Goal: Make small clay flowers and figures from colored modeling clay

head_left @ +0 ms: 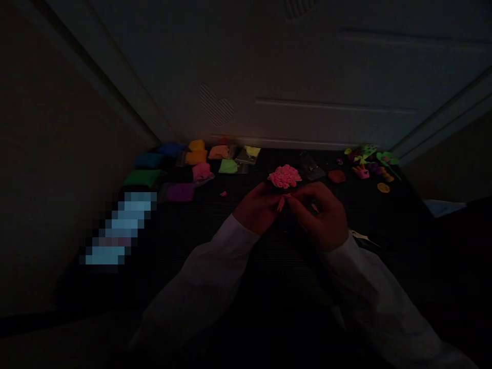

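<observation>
A rounded bouquet of small pink clay flowers (pixel 285 177) with pale green bits at its rim stands upright above my hands. Below it, my left hand (pixel 258 210) is closed round the bouquet's lower part, which the fingers mostly hide. From the other side, my right hand (pixel 323 212) pinches at a small pink clay strip (pixel 282 204), which hangs in two tails just under the flowers. A small pink sliver (pixel 315 207) shows by my right fingers. The dim light hides the exact finger contact.
Bags of coloured clay, including green (pixel 142 178) and purple (pixel 180 192), lie left and back. A pixelated bright phone-like object (pixel 121 225) is at left. Scissors (pixel 361 237) lie near my right wrist. Small clay flowers (pixel 361 171) and a red lump (pixel 336 177) sit back right.
</observation>
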A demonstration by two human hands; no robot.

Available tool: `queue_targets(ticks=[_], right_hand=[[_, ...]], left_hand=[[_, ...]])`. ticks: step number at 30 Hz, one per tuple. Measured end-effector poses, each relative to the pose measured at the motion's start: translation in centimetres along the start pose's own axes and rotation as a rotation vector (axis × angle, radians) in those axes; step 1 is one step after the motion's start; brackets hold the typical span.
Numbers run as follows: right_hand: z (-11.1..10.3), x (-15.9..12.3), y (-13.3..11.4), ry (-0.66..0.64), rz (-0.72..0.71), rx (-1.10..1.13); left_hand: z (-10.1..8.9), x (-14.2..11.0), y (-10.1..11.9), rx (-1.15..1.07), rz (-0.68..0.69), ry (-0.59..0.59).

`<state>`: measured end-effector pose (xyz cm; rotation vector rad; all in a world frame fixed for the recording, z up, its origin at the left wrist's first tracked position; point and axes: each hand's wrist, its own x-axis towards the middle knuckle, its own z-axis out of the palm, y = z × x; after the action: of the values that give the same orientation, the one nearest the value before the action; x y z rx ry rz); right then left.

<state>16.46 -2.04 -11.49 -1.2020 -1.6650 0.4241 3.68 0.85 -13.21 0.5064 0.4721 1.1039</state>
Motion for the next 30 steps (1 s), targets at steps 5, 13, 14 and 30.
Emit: queue_targets(ticks=[5, 13, 14, 30], right_hand=[[0.0, 0.0, 0.1, -0.021, 0.048, 0.029], [0.0, 0.1, 0.4, -0.083, 0.153, 0.113], [0.1, 0.1, 0.5, -0.087, 0.169, 0.136], [1.0, 0.0, 1.6, -0.022, 0.142, 0.16]], left_hand=[[-0.4, 0.3, -0.2, 0.028, 0.019, -0.017], [-0.3, 0.2, -0.1, -0.003, -0.018, 0.025], [-0.3, 0.2, -0.1, -0.011, -0.024, 0.032], [-0.9, 0.8, -0.2, -0.043, 0.003, 0.084]])
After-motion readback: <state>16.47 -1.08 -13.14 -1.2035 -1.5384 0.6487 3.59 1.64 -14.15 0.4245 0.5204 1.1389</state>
